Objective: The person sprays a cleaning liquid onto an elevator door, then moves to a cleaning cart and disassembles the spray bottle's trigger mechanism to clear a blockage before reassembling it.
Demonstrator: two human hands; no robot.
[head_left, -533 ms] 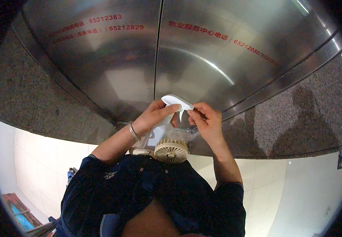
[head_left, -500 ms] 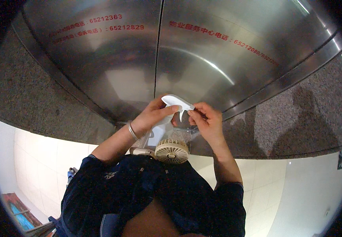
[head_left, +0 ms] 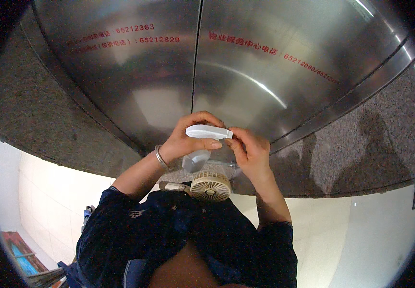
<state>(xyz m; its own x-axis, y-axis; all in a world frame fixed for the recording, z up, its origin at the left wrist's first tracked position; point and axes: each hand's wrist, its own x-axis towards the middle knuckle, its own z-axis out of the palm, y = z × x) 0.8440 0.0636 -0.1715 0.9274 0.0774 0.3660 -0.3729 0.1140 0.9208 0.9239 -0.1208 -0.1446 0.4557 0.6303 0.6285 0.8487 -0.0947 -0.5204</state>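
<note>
A spray bottle with a white trigger head [head_left: 207, 132] is held up in front of my chest. My left hand [head_left: 183, 137] is wrapped round the neck of the bottle just under the head, thumb on the near side. With thumb and fingers, my right hand [head_left: 249, 146] pinches the nozzle tip at the head's right end. Below my left hand the translucent bottle body [head_left: 196, 161] shows in part; the trigger is mostly hidden. A silver bracelet [head_left: 161, 157] circles my left wrist.
Close under the bottle, a cream round fan [head_left: 211, 186] hangs at my chest. Ahead stand two shiny metal door panels [head_left: 145, 96] with red lettering, meeting at a dark seam. Speckled stone [head_left: 356, 144] frames them on both sides. Pale floor tiles [head_left: 49, 192] lie behind.
The spray head has tilted, so its top now faces me and the trigger is less visible. My left fingers have come over its far side. The right hand stays at the nozzle.
</note>
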